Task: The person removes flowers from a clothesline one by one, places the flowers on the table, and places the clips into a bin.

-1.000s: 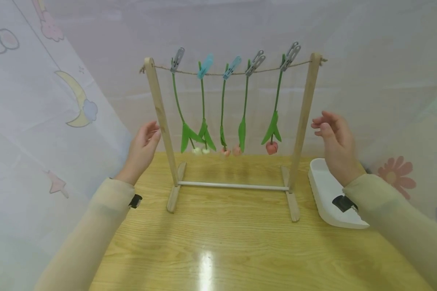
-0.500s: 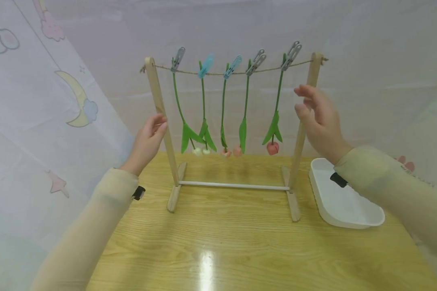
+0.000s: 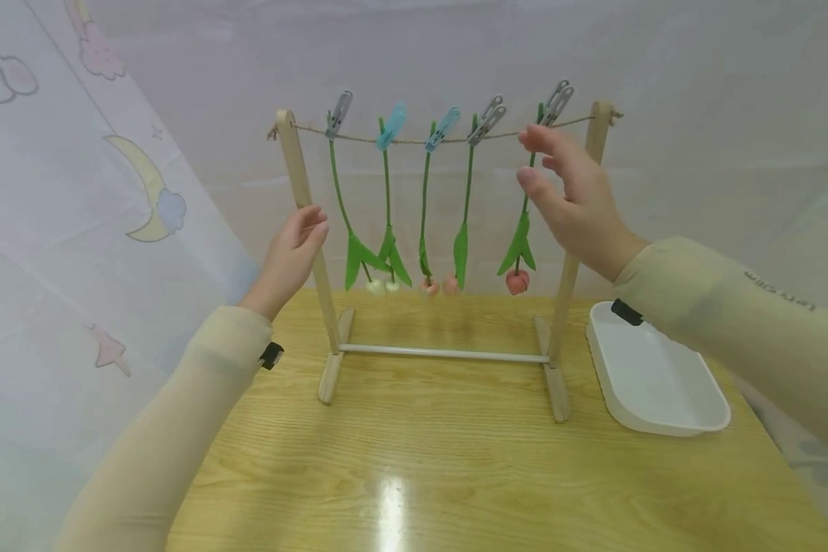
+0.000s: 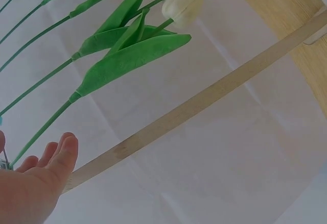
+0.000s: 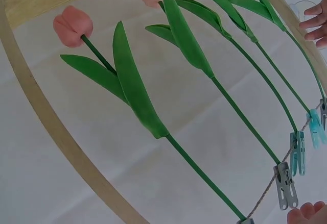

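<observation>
Several artificial tulips hang upside down from a twine line [image 3: 510, 135], each held by a clothespin. The rightmost, a coral-red tulip [image 3: 517, 281], hangs from a grey clothespin [image 3: 557, 103]. My right hand [image 3: 583, 207] is raised in front of its stem, fingers loosely bent and holding nothing. My left hand [image 3: 288, 257] is by the left post of the wooden rack [image 3: 293, 157], also holding nothing; whether it touches the post I cannot tell. Near it hang two white tulips [image 4: 183, 4]; two peach tulips [image 3: 429, 287] hang mid-line. Blue clothespins [image 3: 390, 126] grip two middle stems.
A white plastic tray [image 3: 662, 383] stands right of the rack on the wooden table [image 3: 400, 452]. A white rod [image 3: 441, 353] joins the rack's feet low down. Printed cloth [image 3: 200, 46] hangs behind and at the left.
My right hand has risen and moved left, from beside the right post to in front of the coral tulip's stem. The left hand has shifted slightly up and right. The tulips stay hanging.
</observation>
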A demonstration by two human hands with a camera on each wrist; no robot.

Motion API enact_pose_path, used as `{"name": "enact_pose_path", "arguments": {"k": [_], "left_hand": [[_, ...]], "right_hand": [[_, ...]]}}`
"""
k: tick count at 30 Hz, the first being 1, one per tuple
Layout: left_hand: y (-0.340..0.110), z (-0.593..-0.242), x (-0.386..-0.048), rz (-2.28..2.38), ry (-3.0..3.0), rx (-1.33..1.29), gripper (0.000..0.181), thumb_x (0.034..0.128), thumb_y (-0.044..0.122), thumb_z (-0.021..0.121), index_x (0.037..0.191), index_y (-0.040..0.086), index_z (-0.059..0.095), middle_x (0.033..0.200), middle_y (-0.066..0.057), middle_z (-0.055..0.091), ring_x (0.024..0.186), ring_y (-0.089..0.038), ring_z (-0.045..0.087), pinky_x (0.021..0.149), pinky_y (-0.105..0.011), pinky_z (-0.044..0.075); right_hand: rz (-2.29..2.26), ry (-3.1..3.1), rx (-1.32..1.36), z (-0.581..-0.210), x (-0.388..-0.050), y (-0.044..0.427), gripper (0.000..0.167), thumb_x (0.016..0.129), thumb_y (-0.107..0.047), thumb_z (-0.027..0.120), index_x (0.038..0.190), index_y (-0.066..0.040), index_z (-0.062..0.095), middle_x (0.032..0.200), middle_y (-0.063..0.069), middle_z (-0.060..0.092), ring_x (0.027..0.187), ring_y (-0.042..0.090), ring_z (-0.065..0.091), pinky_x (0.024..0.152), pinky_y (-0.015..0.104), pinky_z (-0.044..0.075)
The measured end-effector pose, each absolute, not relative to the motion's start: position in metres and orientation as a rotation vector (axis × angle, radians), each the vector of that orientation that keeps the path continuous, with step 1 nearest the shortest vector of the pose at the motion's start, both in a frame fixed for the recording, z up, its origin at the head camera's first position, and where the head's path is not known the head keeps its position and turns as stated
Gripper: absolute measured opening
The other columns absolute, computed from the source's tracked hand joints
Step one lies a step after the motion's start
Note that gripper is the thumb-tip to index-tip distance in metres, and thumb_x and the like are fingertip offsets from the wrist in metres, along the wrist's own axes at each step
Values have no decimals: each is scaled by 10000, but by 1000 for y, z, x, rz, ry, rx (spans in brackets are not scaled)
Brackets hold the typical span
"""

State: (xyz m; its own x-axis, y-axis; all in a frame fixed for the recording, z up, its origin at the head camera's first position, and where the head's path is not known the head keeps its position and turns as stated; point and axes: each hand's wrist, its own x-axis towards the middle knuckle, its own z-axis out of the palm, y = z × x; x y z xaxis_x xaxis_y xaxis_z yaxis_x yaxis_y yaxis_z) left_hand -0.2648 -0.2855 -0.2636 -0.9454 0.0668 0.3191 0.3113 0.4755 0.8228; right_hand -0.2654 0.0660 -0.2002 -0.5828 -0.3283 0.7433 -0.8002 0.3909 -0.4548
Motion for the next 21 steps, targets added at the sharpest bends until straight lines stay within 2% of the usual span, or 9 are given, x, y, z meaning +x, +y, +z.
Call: {"name": "enact_pose_path", "arguments": {"k": [3, 8, 10, 17, 21], "left_hand": [[-285, -263, -267, -1458, -2478, -323, 495, 1057, 204, 414, 1465, -54, 302, 1440, -213, 417, 1346, -324, 397, 1125, -402, 321], [-284, -260, -271, -1439, -2469, -327, 502, 1057, 195, 415, 1473, -55, 288, 1450, -220, 410, 1350, -328, 393, 1127, -400, 319], [-283, -258, -272, -1434, -2471, -325, 505, 1055, 188, 418, 1476, -56, 283, 1454, -224, 407, 1348, -330, 395, 1126, -396, 321], [-278, -255, -277, -1454, -2493, -312, 526, 1055, 203, 420, 1494, -35, 255, 1480, -206, 383, 1359, -318, 384, 1130, -387, 315], [-276, -254, -280, -1463, -2500, -315, 530, 1056, 207, 419, 1493, -42, 251, 1479, -211, 379, 1359, -319, 381, 1130, -378, 315]], "right_hand": [[1135, -2164, 945, -198, -265, 64, 467, 970, -33, 507, 1413, 77, 408, 1410, 210, 473, 1328, 283, 397, 1097, 270, 315], [1062, -2292, 950, -192, -266, 58, 542, 983, -108, 537, 1470, 34, 344, 1509, 175, 364, 1411, 252, 287, 1170, 352, 194], [1002, -2327, 964, -189, -269, 54, 567, 990, -144, 540, 1488, 16, 321, 1531, 159, 334, 1428, 239, 254, 1181, 362, 159], [850, -2343, 1037, -176, -280, 34, 582, 999, -175, 534, 1488, 39, 302, 1536, 196, 308, 1436, 258, 237, 1181, 348, 153], [821, -2415, 1032, -166, -282, 21, 598, 1018, -240, 512, 1505, 15, 276, 1553, 167, 285, 1444, 239, 213, 1184, 339, 138]]}}
